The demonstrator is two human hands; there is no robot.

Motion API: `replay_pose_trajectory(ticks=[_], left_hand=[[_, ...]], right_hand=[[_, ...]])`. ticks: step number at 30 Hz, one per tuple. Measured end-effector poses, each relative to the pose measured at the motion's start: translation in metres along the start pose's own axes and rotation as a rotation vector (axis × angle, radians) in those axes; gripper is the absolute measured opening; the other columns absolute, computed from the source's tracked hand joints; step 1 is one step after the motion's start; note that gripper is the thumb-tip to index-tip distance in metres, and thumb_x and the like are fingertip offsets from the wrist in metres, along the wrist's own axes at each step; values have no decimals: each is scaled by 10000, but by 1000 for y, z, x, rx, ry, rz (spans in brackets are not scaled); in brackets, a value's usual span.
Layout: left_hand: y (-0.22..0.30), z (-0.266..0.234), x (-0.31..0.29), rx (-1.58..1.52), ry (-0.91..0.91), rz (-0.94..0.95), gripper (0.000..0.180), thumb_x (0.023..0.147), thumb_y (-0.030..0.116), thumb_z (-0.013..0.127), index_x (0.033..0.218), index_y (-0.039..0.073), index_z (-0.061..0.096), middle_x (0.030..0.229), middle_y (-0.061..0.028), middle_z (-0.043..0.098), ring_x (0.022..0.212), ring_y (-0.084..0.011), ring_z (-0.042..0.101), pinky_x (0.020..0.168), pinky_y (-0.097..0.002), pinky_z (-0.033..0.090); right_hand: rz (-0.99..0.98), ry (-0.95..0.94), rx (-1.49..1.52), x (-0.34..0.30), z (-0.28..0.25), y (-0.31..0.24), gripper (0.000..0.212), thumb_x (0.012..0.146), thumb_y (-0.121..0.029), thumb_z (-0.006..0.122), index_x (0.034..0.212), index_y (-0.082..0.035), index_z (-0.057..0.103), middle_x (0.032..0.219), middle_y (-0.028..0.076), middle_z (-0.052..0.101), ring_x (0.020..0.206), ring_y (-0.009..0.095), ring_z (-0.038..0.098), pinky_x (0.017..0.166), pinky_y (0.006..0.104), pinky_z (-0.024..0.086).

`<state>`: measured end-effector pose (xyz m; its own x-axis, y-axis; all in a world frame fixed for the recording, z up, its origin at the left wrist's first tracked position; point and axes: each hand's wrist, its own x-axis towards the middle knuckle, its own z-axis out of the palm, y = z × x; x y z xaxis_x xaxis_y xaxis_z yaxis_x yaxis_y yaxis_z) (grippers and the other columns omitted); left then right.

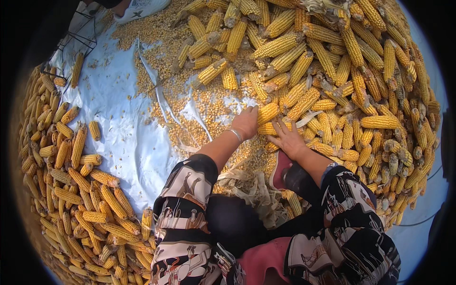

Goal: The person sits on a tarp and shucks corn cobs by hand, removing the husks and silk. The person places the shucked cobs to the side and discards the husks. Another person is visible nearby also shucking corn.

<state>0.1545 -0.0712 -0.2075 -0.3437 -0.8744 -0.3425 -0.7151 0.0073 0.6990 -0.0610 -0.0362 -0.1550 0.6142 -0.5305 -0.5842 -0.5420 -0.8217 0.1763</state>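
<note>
My left hand (245,122), with a bracelet at its wrist, is closed on the near-left end of a yellow corn cob (269,112) at the edge of the large heap. Its fingertips are partly hidden behind the cob. Close beside it, my right hand (289,140) lies with its fingers apart over the cobs. Those fingers touch another corn cob (268,128) just below the first one. Both forearms wear dark patterned sleeves. Loose kernels (213,107) are scattered left of my hands.
A large heap of corn cobs (327,61) rises ahead and to the right. Another cob pile (85,213) lies at left. Between them stretches a pale plastic sheet (118,156). Dry husks (256,194) lie near my dark red shoe (281,171). Another person's shoe (140,10) shows at the top left.
</note>
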Motion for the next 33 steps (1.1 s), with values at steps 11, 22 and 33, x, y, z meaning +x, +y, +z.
replay_pose_trajectory(ticks=[11, 22, 33], left_hand=[[-37, -45, 9, -51, 187, 29, 492, 603, 203, 732, 1050, 14, 654, 1145, -182, 547, 1086, -350, 534, 938, -407, 462], [-99, -94, 37, 136, 335, -87, 603, 616, 399, 786, 1114, 71, 696, 1349, -312, 459, 1239, -458, 434, 1073, -428, 364], [-54, -56, -124, -1402, -91, -238, 493, 738, 94, 693, 1193, -37, 556, 1091, -91, 639, 986, -195, 606, 905, -336, 464]], right_hand=[[-161, 225, 136, 14, 41, 27, 351, 871, -221, 496, 1200, -268, 610, 1462, 187, 381, 1368, 358, 338, 1034, 624, 244], [-216, -89, 186, 16, -2, 41, 304, 625, -255, 750, 915, -169, 732, 1462, 173, 350, 1288, 312, 377, 958, 502, 363], [296, -65, 2064, -19, -40, 48, 660, 650, -259, 770, 1223, -1, 569, 1203, 167, 592, 1086, 265, 590, 950, 341, 467]])
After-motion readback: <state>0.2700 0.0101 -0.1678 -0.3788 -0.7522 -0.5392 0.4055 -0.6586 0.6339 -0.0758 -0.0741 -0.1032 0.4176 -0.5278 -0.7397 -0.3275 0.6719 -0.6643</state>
